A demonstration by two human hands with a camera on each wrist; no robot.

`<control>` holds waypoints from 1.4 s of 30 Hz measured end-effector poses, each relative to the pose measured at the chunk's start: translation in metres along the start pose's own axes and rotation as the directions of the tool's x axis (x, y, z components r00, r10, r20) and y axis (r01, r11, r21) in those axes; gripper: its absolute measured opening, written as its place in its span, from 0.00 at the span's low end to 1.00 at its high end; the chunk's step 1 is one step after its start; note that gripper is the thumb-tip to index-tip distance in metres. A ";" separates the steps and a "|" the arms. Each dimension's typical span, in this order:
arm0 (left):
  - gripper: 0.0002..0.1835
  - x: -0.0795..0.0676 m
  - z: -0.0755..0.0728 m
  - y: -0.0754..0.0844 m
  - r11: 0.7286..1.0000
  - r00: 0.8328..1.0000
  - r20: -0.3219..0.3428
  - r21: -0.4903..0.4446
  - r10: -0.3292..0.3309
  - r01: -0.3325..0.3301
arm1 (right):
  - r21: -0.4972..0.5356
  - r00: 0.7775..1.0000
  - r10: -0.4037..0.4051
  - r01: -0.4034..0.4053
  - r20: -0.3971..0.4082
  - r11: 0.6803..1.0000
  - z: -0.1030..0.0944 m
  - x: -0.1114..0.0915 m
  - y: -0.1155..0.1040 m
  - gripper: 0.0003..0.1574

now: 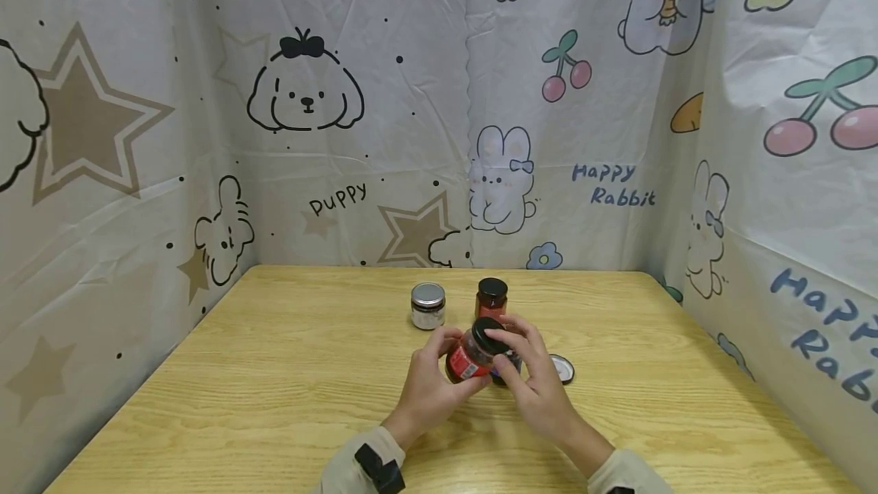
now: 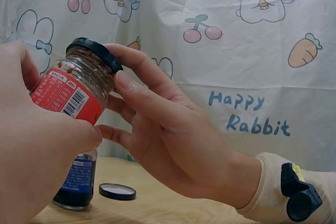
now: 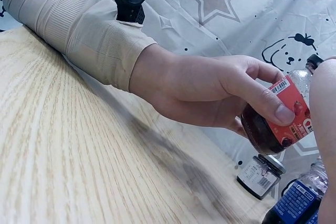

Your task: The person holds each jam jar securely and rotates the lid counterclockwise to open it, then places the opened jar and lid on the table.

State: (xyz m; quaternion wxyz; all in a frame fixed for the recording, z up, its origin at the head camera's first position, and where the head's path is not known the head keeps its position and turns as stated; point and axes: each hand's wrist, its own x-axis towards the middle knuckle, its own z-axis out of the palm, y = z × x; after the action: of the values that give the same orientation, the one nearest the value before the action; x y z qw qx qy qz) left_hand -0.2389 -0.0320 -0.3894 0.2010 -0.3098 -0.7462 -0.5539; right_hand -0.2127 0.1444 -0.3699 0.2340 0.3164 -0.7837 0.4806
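Left grip [image 1: 429, 386] clasps the red-labelled jar [image 1: 463, 361] above the desk [image 1: 274, 372], and from afar I see its long axis lean lid-first toward my right grip [image 1: 544, 387], which pinches the black lid [image 1: 488, 332]

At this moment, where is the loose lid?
In the head view, the loose lid lies on the table, just right of the right hand; the left wrist view shows it right of the blue-labelled jar.

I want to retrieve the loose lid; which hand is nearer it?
Right. The right hand is raised just left of the loose lid; the left hand is farther left, gripping the red-labelled jar.
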 end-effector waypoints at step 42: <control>0.31 -0.001 0.009 -0.036 1.000 1.000 0.003 0.007 0.018 -0.018 | 0.007 0.998 0.025 -0.025 0.061 1.000 -0.001 0.000 0.000 0.26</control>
State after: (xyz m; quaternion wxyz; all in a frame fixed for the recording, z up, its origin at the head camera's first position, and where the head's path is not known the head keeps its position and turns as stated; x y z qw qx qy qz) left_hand -0.2626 -0.0308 -0.4176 0.2062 -0.3167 -0.7454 -0.5491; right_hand -0.2123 0.1448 -0.3696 0.2025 0.3221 -0.7924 0.4768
